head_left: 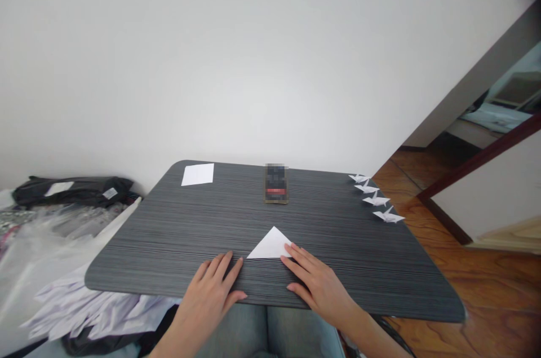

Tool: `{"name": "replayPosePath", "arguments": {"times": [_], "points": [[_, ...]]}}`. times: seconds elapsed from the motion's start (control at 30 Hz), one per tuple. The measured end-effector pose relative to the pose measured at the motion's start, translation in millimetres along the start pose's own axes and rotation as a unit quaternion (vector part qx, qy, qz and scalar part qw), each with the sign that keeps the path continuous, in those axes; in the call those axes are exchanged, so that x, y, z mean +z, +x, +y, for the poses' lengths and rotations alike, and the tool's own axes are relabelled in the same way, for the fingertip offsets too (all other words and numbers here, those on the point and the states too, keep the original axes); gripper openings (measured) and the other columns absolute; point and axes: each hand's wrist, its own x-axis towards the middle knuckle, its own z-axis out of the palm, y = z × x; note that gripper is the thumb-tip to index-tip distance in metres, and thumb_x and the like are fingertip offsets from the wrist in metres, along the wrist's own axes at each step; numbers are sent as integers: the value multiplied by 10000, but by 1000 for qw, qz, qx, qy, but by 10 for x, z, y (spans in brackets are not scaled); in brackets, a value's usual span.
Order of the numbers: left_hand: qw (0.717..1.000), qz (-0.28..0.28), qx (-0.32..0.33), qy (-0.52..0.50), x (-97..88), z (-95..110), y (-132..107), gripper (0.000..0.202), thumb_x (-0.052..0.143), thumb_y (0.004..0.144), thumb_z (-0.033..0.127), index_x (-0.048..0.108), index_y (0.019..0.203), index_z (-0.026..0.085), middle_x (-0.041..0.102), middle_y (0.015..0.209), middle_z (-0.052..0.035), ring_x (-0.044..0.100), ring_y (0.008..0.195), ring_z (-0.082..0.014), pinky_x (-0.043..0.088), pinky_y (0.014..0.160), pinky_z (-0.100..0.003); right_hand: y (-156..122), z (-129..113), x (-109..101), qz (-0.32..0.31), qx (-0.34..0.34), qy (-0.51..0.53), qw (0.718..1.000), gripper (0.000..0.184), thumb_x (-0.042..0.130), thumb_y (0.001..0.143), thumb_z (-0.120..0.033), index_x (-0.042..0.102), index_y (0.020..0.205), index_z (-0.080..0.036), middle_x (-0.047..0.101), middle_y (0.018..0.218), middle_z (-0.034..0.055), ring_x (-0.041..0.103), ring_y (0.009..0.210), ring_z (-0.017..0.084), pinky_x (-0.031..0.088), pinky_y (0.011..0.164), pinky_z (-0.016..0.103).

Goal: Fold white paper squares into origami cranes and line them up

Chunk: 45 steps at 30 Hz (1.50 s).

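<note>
A sheet of white paper folded into a triangle lies flat on the dark wood-grain table, its point facing away from me. My right hand rests over the triangle's right corner, fingers stretched out and covering that corner. Just left of the paper, my left hand lies on the table with its fingers spread, apart from the triangle. Several folded paper cranes stand in a row along the table's right edge.
A white paper square lies at the back left. A phone-like dark object, its surface blurred, sits at the back middle. The white wall borders the table's far side. Bags and cloth are piled to the left.
</note>
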Motion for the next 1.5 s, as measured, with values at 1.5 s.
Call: {"name": "replayPosePath", "arguments": {"times": [1.5], "points": [[917, 71, -124, -374, 152, 323, 675, 393, 505, 755, 122, 535, 1130, 234, 620, 1021, -34, 583, 931, -177, 473, 824, -328, -36, -9, -35, 25, 18, 46, 998, 475, 469, 851, -315, 369, 1298, -190, 380, 1355, 94, 353, 1238, 224, 366, 997, 402]]}}
